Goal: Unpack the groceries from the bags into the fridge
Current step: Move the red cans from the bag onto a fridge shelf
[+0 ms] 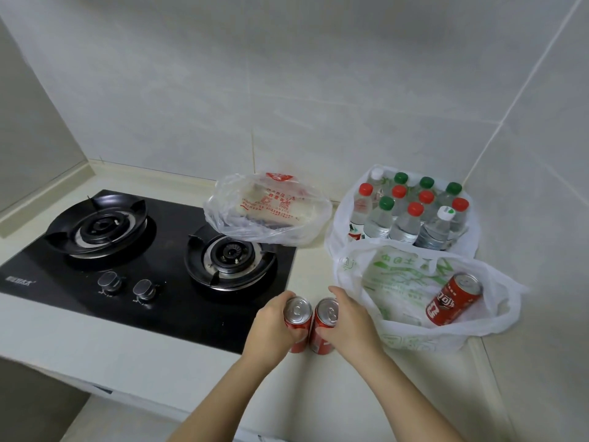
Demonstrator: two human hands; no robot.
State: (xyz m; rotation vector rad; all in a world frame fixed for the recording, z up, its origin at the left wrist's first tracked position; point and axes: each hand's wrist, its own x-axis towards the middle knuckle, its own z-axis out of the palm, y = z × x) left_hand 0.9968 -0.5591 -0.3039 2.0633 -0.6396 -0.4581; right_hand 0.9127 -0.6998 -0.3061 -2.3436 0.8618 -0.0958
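Note:
Two red soda cans stand upright side by side on the pale counter, near its front edge. My left hand (271, 327) grips the left can (297, 314), and my right hand (349, 320) grips the right can (325, 317). Just to the right lies an open white bag with green print (398, 282), and a third red can (454, 299) lies tilted inside it. Behind that, another white bag (338, 224) holds several water bottles (411, 212) with red, green and white caps. A clear bag with red print (271, 215) lies by the wall. No fridge is in view.
A black two-burner gas hob (143, 260) with two knobs fills the counter's left half; the clear bag overlaps its right burner. Tiled walls close the back and the right side. The counter (318, 393) drops off at the lower left.

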